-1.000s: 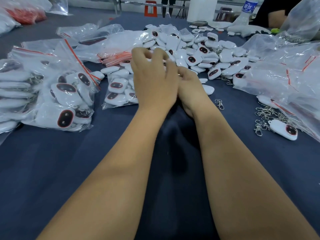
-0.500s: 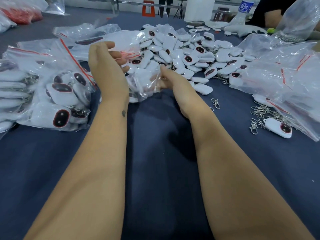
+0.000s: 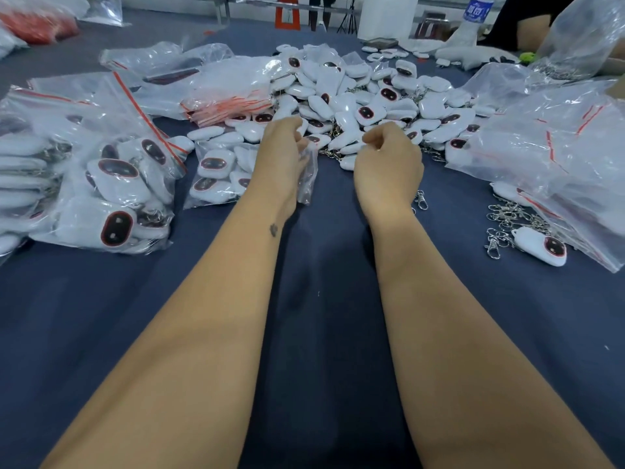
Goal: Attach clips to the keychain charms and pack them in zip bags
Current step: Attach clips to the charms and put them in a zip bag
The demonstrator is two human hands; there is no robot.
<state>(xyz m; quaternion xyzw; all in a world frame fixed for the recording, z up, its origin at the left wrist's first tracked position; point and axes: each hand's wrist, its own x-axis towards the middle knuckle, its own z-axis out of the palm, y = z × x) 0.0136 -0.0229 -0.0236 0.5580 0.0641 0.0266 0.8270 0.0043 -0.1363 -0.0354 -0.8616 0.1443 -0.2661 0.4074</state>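
Both hands were moved apart | clear bag point(image 3: 308, 177) is pinched by left hand point(image 3: 280, 157) | right hand point(image 3: 389, 164), right of bag, is curled up, nothing seen inside

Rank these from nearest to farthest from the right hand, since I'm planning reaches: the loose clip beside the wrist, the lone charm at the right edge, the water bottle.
1. Loose clip, just right of the right hand.
2. Lone charm, near the table's right edge.
3. Water bottle, far back right.
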